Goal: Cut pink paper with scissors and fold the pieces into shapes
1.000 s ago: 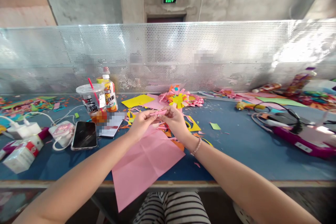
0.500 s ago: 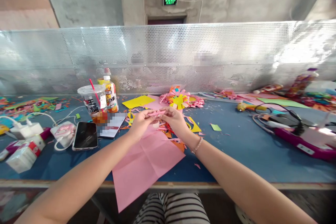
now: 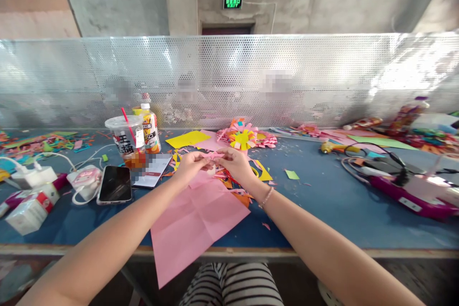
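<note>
Close together above the table's middle, my left hand (image 3: 193,166) and my right hand (image 3: 234,165) pinch a small piece of pink paper (image 3: 213,155) between their fingertips. Fingers cover part of it, so its exact shape is hidden. Below them a large creased sheet of pink paper (image 3: 197,227) lies on the table, one corner hanging over the front edge. Just beyond my hands sit paper flowers (image 3: 244,138) in pink and yellow with fringed petals. Paper scraps (image 3: 227,180) in orange, red and yellow lie under and around my hands.
Left of my hands are a phone (image 3: 115,185), a plastic cup with a straw (image 3: 126,141), a juice bottle (image 3: 150,129) and chargers (image 3: 84,179). To the right are a yellow glue gun (image 3: 339,147) and a purple power strip (image 3: 412,198). A perforated metal screen (image 3: 229,81) stands behind.
The fingers of both hands have shifted slightly on the small pink paper, which shows less between them. The whole view has moved a little; the objects on the table stay in place.
</note>
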`<move>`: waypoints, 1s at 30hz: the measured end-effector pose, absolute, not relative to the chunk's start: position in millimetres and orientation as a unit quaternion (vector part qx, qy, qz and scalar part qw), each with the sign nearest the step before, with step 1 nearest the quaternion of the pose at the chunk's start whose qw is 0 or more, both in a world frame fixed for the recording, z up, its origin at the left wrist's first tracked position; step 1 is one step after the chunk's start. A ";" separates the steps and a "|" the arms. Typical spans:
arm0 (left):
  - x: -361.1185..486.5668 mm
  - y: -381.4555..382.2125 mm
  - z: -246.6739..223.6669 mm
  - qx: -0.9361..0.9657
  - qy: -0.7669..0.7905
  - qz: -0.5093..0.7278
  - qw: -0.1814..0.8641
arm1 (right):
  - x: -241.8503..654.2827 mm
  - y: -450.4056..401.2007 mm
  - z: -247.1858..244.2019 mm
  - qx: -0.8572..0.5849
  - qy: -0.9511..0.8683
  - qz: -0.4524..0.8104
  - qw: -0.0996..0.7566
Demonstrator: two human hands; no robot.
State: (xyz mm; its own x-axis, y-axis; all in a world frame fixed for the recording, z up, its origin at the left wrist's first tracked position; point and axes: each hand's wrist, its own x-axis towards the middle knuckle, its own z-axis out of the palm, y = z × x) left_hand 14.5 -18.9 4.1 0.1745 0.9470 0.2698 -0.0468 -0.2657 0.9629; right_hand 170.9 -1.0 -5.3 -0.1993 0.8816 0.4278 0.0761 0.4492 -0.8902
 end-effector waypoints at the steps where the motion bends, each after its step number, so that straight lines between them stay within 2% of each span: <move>1: 14.3 -18.4 3.3 0.595 0.365 0.521 0.491 | 171.6 0.0 -5.5 -0.354 -0.669 0.392 0.523; 6: 15.4 -18.8 1.8 0.566 0.310 0.529 0.552 | 172.4 -1.3 -2.0 -0.344 -0.661 0.425 0.514; 12: 15.6 -22.3 4.8 0.575 0.303 0.533 0.542 | 170.0 -8.3 2.8 -0.325 -0.635 0.483 0.507; 15: 13.9 -22.7 4.7 0.627 0.329 0.511 0.488 | 170.0 -10.3 3.7 -0.321 -0.631 0.500 0.499; 20: 11.4 -20.1 3.0 0.692 0.369 0.518 0.341 | 170.6 -12.3 5.7 -0.300 -0.620 0.520 0.505; 22: 11.2 -19.7 3.1 0.689 0.377 0.528 0.324 | 170.3 -12.9 6.6 -0.288 -0.627 0.519 0.505; 30: 16.6 -30.1 8.8 0.586 0.326 0.550 0.497 | 171.5 -17.9 10.6 -0.272 -0.629 0.548 0.480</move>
